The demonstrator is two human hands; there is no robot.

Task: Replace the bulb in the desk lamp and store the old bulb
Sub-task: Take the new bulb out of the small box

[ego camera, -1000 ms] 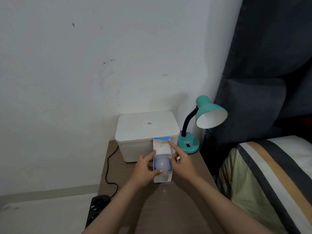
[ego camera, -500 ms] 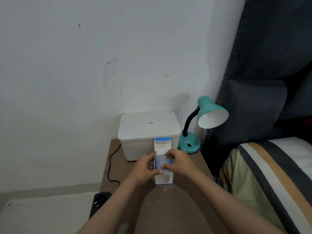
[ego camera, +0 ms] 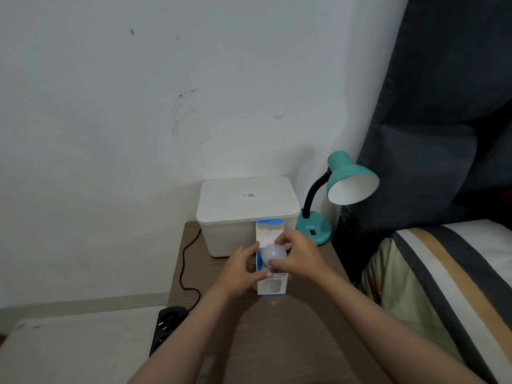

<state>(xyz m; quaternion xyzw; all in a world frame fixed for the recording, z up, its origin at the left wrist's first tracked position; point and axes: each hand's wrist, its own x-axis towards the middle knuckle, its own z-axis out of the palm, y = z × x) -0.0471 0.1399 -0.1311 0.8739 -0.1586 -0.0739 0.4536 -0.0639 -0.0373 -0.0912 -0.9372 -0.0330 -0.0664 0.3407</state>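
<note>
Head cam, frame center: L hand [ego camera: 238,268] clamps bulb box [ego camera: 271,284] upright on table [ego camera: 291,328]. R hand [ego camera: 300,254] fingers closed round white bulb [ego camera: 273,253] at box mouth. Teal lamp [ego camera: 340,189] right of center, behind box.

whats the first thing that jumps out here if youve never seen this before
At the centre of the wooden bedside table, the left hand and right hand work a white bulb at the open top of a blue-and-white carton. Behind stands a lidded white storage box; to its right, a teal desk lamp shows no bulb in its shade.
</note>
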